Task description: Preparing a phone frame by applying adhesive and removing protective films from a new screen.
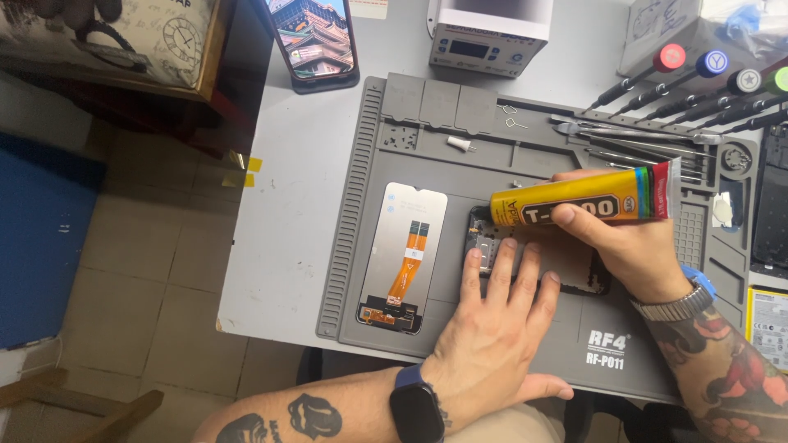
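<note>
My right hand (628,246) grips a yellow glue tube (584,203) with a coloured end, held level with its nozzle end pointing left above the opened phone body (484,236). Flat on that dark phone body rests my left hand (501,316), fingers spread and pressing down. To the left lies a phone screen panel (405,256), face down, with an orange flex cable along its middle. Both pieces sit on a grey repair mat (525,139).
A standing phone (313,39) with a lit picture is at the back. Beside it stands a white box device (486,34). Screwdrivers (698,86) and tweezers (636,135) lie at the back right. The table edge and tiled floor are to the left.
</note>
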